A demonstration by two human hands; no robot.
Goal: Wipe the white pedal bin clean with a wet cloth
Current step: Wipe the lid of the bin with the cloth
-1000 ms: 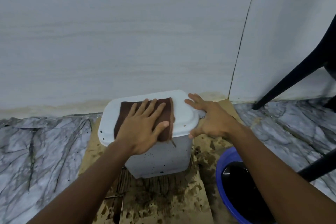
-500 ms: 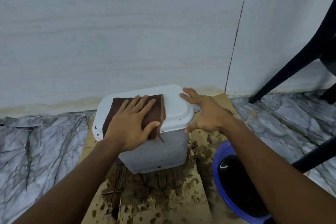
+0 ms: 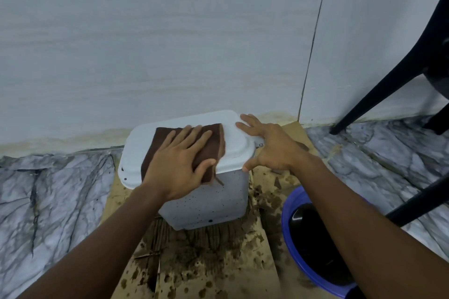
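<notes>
- The left hand [image 3: 177,165] is laid flat on a dark brown rectangular cloth [image 3: 213,144]. Its fingers [image 3: 188,133] are straight and slightly spread, pressed onto the fabric, with nothing gripped.
- The cloth is spread under those fingers on the lid [image 3: 234,133] of the white plastic pedal bin [image 3: 213,201]. A frayed corner hangs over the lid's near edge, just beside the left thumb.
- The right hand [image 3: 274,148] is set on the right end of the lid. Its fingers [image 3: 247,120] are spread wide and nearly straight on the top, and the thumb is held against the lid's near right corner.
- A strip of bare white lid is seen between the two sets of fingers.
- The bin body sits below the left palm, and its front wall is dotted with dark specks.
- The bin stands on a stained brown cardboard sheet [image 3: 243,262], which is laid on the grey-veined marble floor [image 3: 48,189]. A pale wall [image 3: 170,43] is seen just beyond the fingertips.
- A round blue plastic basin [image 3: 289,204] holding dark liquid sits under the right forearm, near the bin but apart from it, and is partly hidden.
- Black chair legs [image 3: 379,90] are seen well to the right of the right fingers.
</notes>
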